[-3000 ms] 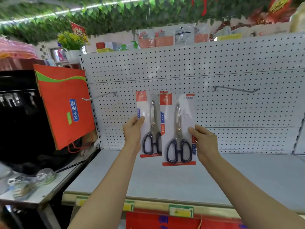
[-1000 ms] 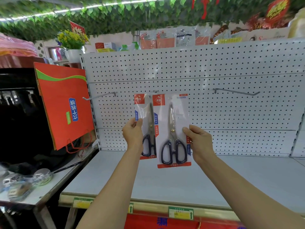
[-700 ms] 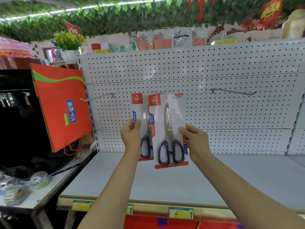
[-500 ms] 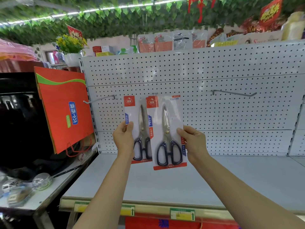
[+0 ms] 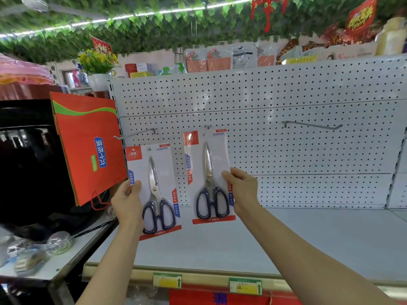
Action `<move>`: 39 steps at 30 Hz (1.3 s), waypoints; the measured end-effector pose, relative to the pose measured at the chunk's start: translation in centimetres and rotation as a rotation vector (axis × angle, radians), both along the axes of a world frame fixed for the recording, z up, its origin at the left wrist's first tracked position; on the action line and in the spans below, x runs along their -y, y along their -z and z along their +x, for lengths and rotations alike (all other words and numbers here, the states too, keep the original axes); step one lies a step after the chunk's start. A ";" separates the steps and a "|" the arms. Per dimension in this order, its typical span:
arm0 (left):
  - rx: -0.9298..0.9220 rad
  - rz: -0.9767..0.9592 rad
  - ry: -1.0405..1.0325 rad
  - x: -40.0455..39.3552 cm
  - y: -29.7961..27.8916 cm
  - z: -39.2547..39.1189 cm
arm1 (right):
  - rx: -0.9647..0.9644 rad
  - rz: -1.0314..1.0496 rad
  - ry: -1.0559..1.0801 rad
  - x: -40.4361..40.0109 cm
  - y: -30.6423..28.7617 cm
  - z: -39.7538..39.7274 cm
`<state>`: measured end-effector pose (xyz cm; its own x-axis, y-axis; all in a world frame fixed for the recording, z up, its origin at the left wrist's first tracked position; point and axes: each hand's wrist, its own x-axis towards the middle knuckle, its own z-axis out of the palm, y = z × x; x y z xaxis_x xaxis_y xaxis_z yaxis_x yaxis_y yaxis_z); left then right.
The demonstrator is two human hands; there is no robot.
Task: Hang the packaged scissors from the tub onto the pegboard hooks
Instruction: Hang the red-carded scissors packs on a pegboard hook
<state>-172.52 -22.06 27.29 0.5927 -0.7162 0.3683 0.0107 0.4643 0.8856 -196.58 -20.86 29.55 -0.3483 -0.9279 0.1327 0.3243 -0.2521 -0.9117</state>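
Observation:
Each of my hands holds one pack of scissors in front of the white pegboard (image 5: 275, 91). My left hand (image 5: 126, 202) grips the left pack (image 5: 154, 190) by its left edge, low and just under the left hook (image 5: 134, 134). My right hand (image 5: 242, 190) grips the right pack (image 5: 208, 175) by its right edge. That pack's top sits right under a small centre hook (image 5: 207, 127); whether it hangs on it I cannot tell. A third hook (image 5: 312, 125) juts out bare at the right. The tub is out of view.
A grey shelf (image 5: 286, 238) runs below the pegboard, with price tags on its front rail. An orange paper bag (image 5: 88, 146) hangs at the left beside a black appliance. A side table (image 5: 44, 260) with small clutter stands at lower left. Goods line the top shelf.
The two packs overlapped at the centre before. Now my left hand has carried its pack down and to the left, apart from the right pack, which stays near the centre hook.

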 end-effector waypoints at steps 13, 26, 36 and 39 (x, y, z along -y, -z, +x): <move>0.022 0.038 0.003 -1.0 -0.3 0.8 | -0.017 -0.006 0.047 1.8 -0.1 0.7; -0.006 0.048 0.058 -1.6 -0.8 0.8 | 0.058 0.064 0.107 4.6 1.5 1.4; -0.009 0.045 0.175 -1.8 -1.7 -1.0 | -0.007 0.085 0.162 8.0 1.3 1.4; -0.025 0.059 0.196 -1.8 -1.3 -1.4 | -0.023 0.096 0.155 9.4 1.5 1.2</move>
<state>-173.92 -20.30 28.56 0.4482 -0.8389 0.3089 0.1185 0.3983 0.9096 -195.38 -30.25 28.03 -0.4861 -0.8721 0.0559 0.2668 -0.2091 -0.9408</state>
